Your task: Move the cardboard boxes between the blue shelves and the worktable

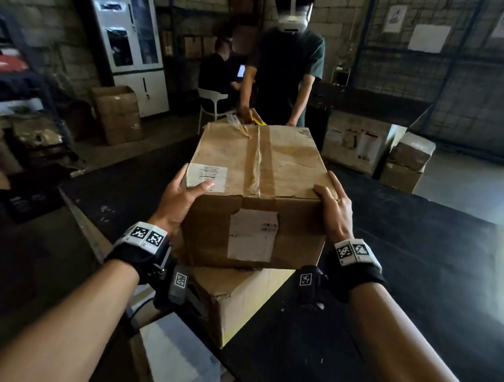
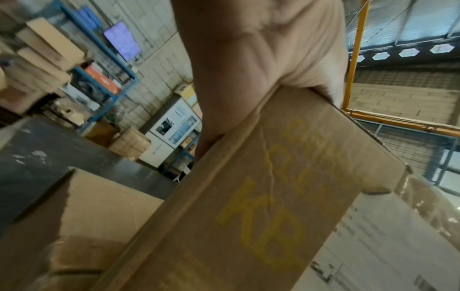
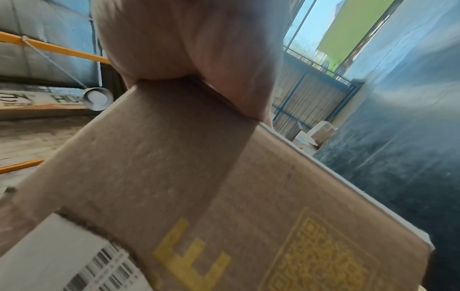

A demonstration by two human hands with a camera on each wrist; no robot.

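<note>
I hold a taped brown cardboard box (image 1: 257, 166) with white labels between both hands, over the near end of the dark worktable (image 1: 409, 275). My left hand (image 1: 179, 197) grips its near left corner, thumb on the top label. My right hand (image 1: 335, 205) grips the near right corner, fingers laid over the top edge. Directly beneath is a second cardboard box (image 1: 239, 298); I cannot tell whether the two touch. In the left wrist view my left hand (image 2: 248, 59) clasps the box (image 2: 261, 206), with the blue shelves (image 2: 99, 45) behind. In the right wrist view my right hand (image 3: 186, 39) clasps the box (image 3: 199, 177).
Another person (image 1: 288, 61) stands at the table's far end, hands down at its edge. Someone sits behind them. Cardboard boxes stand on the floor at the right (image 1: 408, 160) and left (image 1: 119, 115). A white cabinet (image 1: 136, 41) lines the back wall. A clear bin (image 1: 180, 361) lies below my arms.
</note>
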